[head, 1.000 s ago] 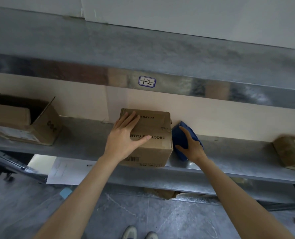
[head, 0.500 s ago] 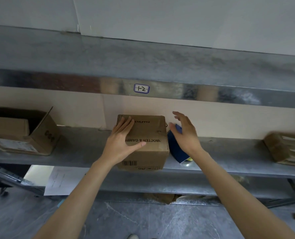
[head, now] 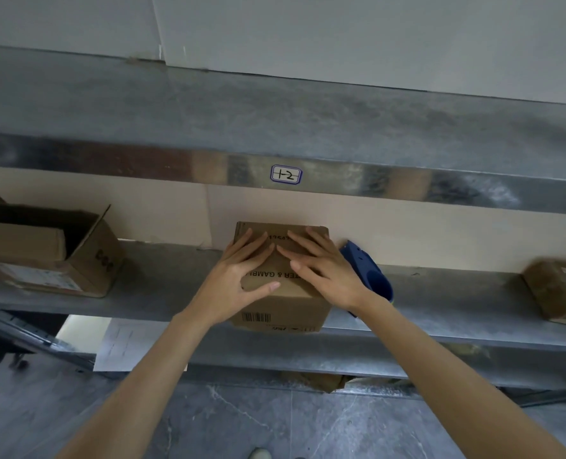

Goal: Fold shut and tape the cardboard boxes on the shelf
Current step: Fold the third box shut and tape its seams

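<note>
Far left of the shelf label [head: 286,174], down on the shelf [head: 440,293]: open box [head: 43,253], flaps up.

Directly below the label: closed box [head: 284,303] at the shelf's front edge. Barcode face toward you; top lettering runs along the shelf, upside down to you. Looks near-square, long axis unclear.

Your left hand [head: 238,276] lies flat on its top, fingers straight, gripping nothing. Your right hand [head: 324,270] lies likewise, fingertips close to the left's.

Just right of the label's line: blue tape dispenser [head: 371,276] beside the box, partly hidden by your wrist.

Far right of the label: blurred box [head: 559,289].
</note>
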